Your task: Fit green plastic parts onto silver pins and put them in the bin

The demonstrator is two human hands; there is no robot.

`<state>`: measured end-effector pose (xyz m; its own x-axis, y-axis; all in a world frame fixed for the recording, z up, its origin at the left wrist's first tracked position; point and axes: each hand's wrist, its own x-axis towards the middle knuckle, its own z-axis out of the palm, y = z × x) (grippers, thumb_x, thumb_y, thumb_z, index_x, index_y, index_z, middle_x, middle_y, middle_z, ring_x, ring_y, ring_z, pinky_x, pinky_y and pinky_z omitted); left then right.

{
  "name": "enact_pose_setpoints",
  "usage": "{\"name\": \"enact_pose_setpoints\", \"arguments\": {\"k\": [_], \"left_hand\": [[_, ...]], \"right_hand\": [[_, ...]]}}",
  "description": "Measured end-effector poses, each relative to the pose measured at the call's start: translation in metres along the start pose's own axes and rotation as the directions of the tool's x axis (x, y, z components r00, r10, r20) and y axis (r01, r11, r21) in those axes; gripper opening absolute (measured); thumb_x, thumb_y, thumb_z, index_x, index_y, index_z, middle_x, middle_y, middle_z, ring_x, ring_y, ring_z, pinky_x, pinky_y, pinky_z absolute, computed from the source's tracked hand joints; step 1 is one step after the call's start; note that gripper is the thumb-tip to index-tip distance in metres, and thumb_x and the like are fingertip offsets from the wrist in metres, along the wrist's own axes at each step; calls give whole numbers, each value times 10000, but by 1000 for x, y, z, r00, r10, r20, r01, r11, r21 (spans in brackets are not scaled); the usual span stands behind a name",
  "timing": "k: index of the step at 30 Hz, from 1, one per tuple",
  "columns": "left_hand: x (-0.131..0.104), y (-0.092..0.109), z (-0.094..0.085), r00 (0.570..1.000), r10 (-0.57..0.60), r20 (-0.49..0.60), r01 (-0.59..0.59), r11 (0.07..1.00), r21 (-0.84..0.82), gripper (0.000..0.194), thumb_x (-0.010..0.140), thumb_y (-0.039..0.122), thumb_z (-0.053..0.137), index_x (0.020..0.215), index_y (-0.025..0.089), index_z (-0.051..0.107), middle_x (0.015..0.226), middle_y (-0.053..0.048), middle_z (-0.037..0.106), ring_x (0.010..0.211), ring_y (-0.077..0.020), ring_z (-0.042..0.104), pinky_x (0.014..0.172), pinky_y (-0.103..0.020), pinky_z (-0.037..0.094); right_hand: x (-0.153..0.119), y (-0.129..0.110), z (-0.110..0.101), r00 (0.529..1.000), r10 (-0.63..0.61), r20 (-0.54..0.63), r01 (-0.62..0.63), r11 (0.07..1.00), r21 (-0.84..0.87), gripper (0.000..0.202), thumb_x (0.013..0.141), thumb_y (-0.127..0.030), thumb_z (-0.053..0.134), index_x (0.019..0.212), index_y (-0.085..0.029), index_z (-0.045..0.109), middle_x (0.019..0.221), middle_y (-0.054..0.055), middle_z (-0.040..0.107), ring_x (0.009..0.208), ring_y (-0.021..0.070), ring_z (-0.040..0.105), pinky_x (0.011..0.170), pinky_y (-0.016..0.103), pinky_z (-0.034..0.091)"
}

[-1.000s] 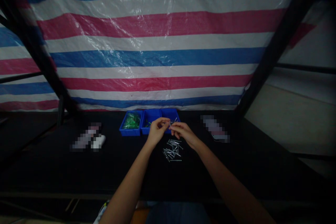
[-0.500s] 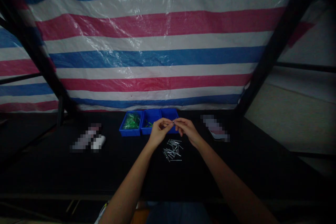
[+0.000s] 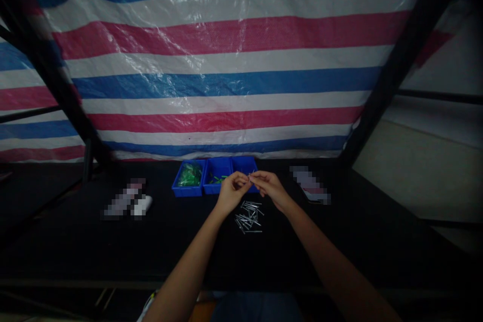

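Both hands meet over the tabletop (image 3: pixel 264 264), the left hand (image 3: pixel 230 195) and the right hand (image 3: pixel 272 188) drawn together at thumb and forefinger and pinched on one small piece (image 3: pixel 249 177). Only a thin, pale glint of it shows between the fingertips; it looks like a slim metal part, though the dim light and the covering fingers leave its full shape uncertain. It is held up just in front of the right blue bin (image 3: pixel 243 162).

Nearer the person, below the hands, lies a loose pile of metal pins (image 3: pixel 249 217): slender, straight, silvery and bright against the black surface. They cross one another at many angles, and one lies nearly level along the near edge of the heap.

The middle blue bin (image 3: pixel 219 163) has a few thin bright-green pieces (image 3: pixel 217 179) in it. The left blue bin (image 3: pixel 187 191) is filled with a shiny, crinkled green bundle (image 3: pixel 189 175).
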<state>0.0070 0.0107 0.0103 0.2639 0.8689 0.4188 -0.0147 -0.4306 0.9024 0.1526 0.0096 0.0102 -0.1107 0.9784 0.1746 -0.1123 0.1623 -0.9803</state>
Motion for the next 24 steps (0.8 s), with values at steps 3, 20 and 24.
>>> {"name": "enact_pose_setpoints", "arguments": {"k": [3,20,24], "left_hand": [[-1,2,-3,1000,13,-12,-12,996,89,178,707,292,631,786,139,585,737,-34,614,658,-114,556,607,-219,411],[4,7,-19,935,83,-345,-6,976,218,201,727,323,585,827,149,604,740,-10,588,563,-81,478,501,-186,344],[4,8,-21,921,103,-376,-26,979,203,182,737,311,577,810,145,598,739,-10,575,572,-81,473,530,-190,363]], "right_hand": [[3,3,-3,998,-46,-44,43,997,-59,289,636,-428,663,749,-165,631,485,-41,463,398,74,376,357,204,261],[-4,-1,-9,944,-305,125,291,594,-750,185,774,-309,524,797,-198,670,720,20,625,578,124,500,564,243,367],[-10,-2,-1,950,-110,293,300,583,-755,193,749,-295,552,875,-225,679,688,-6,636,553,108,519,525,216,344]]}}
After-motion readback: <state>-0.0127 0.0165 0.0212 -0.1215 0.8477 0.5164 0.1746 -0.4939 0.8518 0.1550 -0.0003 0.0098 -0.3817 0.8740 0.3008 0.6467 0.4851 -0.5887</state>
